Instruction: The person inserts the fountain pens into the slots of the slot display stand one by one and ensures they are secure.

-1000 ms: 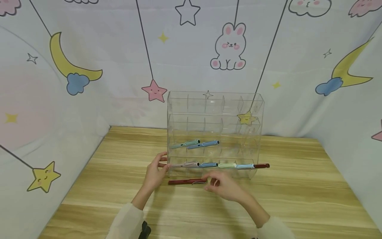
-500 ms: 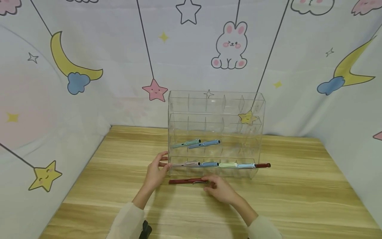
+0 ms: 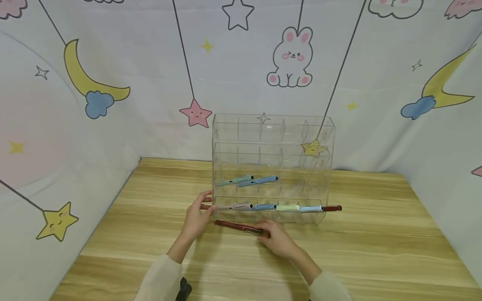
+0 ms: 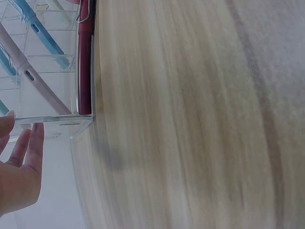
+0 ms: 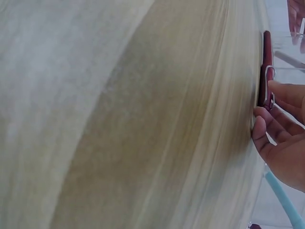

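A clear acrylic pen rack (image 3: 301, 192) with stepped, divided tiers stands on the table. My left hand (image 3: 196, 215) grips its lower left side, thumb at the front and fingers behind the side panel, as the left wrist view shows. In front of the rack's base is a dark red pen (image 3: 235, 226) with a wire clip. My right hand (image 3: 278, 238) pinches this pen by its clip end; the other end angles toward the rack's lower left corner. In the right wrist view, thumb and fingers meet around the pen (image 5: 267, 52) near the clip.
Along the lowest tier lie a pinkish-grey pen (image 3: 237, 207), a blue pen (image 3: 265, 207), a light green pen (image 3: 288, 207), a light blue pen (image 3: 311, 209) and another dark red pen (image 3: 332, 208) jutting out right. Green (image 3: 237, 181) and blue pens (image 3: 260, 181) rest one tier up.
My right hand has come in slightly to the left and taken hold of the dark red pen's clip end. The pen's far end has swung toward the rack. The left hand keeps its place.
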A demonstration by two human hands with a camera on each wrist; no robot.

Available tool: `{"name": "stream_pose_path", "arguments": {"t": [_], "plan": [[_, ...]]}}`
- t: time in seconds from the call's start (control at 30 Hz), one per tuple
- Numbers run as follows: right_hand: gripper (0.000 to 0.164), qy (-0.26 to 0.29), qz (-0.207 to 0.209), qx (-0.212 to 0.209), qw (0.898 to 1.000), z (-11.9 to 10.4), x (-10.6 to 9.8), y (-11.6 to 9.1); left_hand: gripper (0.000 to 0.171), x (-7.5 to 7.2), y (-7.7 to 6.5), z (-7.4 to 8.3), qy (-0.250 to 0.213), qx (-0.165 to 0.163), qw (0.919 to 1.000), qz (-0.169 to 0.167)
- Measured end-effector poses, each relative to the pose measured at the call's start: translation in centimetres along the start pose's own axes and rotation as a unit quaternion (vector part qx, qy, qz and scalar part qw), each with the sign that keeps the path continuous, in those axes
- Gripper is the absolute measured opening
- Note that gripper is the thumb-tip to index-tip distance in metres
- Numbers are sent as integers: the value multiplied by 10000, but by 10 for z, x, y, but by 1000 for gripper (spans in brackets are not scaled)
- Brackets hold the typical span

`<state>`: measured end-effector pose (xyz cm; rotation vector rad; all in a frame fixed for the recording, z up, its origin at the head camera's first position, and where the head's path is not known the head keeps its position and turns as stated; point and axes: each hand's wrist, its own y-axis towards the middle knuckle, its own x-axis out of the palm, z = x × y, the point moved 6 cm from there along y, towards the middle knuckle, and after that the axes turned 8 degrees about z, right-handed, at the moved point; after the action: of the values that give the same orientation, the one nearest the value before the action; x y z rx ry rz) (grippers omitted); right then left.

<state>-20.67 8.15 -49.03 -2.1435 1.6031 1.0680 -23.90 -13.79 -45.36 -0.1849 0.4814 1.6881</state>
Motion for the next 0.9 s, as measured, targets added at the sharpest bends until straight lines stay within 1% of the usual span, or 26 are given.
{"name": "stream_pose_path", "arguments": {"t": [0.1,0.3,0.47,0.6,0.73,0.9], "plan": [[27,-92,184,-54,9998,-1,0,0,43,0,0,1,16,12,10000,5],[23,-108,480,15,9988,1,1,0,43,0,-1,2,25,-32,10000,6],[19,-21,562,86,9984,4,2,-1,43,-1,-1,2,45,-15,10000,-8],[15,26,459,89,9989,4,2,-2,43,-1,-1,2,40,-22,10000,-5],[13,69,184,142,9997,5,2,-3,43,-1,-1,2,19,-45,10000,10],[12,125,-141,95,9998,4,1,-4,43,0,0,2,53,-49,10000,16]]}}
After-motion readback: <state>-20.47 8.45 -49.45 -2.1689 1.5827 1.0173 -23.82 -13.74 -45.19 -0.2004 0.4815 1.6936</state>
